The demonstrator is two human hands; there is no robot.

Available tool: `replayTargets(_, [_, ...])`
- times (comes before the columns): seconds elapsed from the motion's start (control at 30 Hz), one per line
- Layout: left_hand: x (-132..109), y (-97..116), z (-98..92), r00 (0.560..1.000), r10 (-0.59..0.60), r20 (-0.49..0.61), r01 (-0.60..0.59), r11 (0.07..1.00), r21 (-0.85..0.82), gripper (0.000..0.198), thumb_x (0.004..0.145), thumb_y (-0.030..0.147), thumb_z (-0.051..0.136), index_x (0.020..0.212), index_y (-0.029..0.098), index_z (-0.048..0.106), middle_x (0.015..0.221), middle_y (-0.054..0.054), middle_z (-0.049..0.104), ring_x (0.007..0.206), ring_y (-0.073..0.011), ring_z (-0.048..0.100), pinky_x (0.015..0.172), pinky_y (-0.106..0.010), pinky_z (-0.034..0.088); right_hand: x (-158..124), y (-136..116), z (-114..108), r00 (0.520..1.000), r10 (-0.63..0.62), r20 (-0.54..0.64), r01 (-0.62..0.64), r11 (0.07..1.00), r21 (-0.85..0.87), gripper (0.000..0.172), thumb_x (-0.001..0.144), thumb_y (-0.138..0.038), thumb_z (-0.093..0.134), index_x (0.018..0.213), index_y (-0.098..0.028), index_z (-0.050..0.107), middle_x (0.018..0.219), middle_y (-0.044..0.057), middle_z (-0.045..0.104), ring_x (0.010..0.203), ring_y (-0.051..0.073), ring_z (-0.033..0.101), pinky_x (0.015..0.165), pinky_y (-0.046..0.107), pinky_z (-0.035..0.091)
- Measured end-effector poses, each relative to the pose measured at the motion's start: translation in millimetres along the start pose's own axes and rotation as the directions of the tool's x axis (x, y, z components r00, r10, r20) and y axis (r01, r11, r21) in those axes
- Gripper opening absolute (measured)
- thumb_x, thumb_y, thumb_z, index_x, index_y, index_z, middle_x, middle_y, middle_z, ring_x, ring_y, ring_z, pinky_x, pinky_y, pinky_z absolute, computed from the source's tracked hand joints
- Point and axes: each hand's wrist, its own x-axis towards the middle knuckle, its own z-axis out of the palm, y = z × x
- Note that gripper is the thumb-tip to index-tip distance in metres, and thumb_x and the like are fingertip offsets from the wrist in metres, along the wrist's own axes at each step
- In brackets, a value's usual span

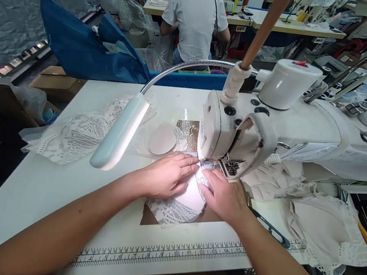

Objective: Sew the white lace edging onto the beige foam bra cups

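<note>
A white lace-trimmed fabric piece [177,209] lies under the needle area of a white sewing machine [215,128]. My left hand [168,174] rests flat on its left side, fingers stretched toward the presser foot. On the right edge of the same piece lies my right hand [222,192], its thumb apart and its other fingers partly hidden by the machine head. Both hands press on the fabric rather than grip it. Just behind my left hand, a round pale pad [163,138] sits on lace.
A lamp [119,133] on a bendable neck hangs left of the hands. White lace pieces [72,136] spread at the left; stacked lace cups [330,229] lie at the right, near dark scissors [269,227]. A printed ruler [161,254] runs along the front edge. A person [197,22] sits ahead.
</note>
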Motion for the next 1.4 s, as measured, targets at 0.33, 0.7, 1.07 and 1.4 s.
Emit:
replayTargets(0.33, [1, -2, -2.0, 1.000, 0.022, 0.015, -0.022, 1.000, 0.009, 0.054, 0.084, 0.024, 0.050, 0.137, 0.010, 0.050, 0.142, -0.016, 0.048, 0.127, -0.0303, 0.047, 0.107, -0.046, 0.037, -2, 1, 3, 0.997, -0.047, -0.057, 0.046, 0.999, -0.014, 0.026, 0.088, -0.027, 0.056, 0.108, -0.017, 0.068, 0.093, 0.007, 0.070, 0.079, 0.020, 0.064, 0.065, 0.030, 0.045])
replayTargets(0.7, [0, 12, 3.1, 0.991, 0.071, -0.112, -0.057, 0.991, 0.124, 0.035, 0.088, 0.015, 0.049, 0.120, 0.009, 0.061, 0.128, -0.017, 0.058, 0.119, -0.0304, 0.050, 0.103, -0.050, 0.037, -6, 5, 2, 0.982, -0.107, -0.156, 0.109, 0.994, 0.008, 0.024, 0.088, -0.022, 0.054, 0.105, -0.018, 0.071, 0.095, 0.005, 0.072, 0.068, 0.016, 0.059, 0.056, 0.027, 0.041])
replayTargets(1.07, [-3, 20, 16.4, 0.972, 0.047, -0.231, -0.054, 0.998, -0.024, 0.016, 0.094, 0.025, 0.050, 0.103, 0.016, 0.060, 0.102, -0.012, 0.061, 0.103, -0.0254, 0.056, 0.097, -0.049, 0.042, -8, 8, -1, 0.979, -0.134, -0.155, 0.145, 0.988, 0.061, 0.033, 0.084, -0.008, 0.044, 0.098, -0.017, 0.073, 0.092, 0.005, 0.069, 0.063, 0.012, 0.053, 0.054, 0.024, 0.038])
replayTargets(1.4, [1, 21, 17.8, 0.964, 0.010, -0.265, -0.033, 0.996, -0.085, 0.015, 0.096, 0.024, 0.047, 0.097, 0.016, 0.060, 0.098, -0.011, 0.061, 0.098, -0.0239, 0.056, 0.091, -0.044, 0.046, -10, 9, 3, 0.964, -0.204, -0.172, 0.207, 0.978, -0.004, 0.032, 0.085, -0.008, 0.046, 0.100, -0.019, 0.073, 0.079, 0.004, 0.061, 0.059, 0.012, 0.043, 0.050, 0.023, 0.032])
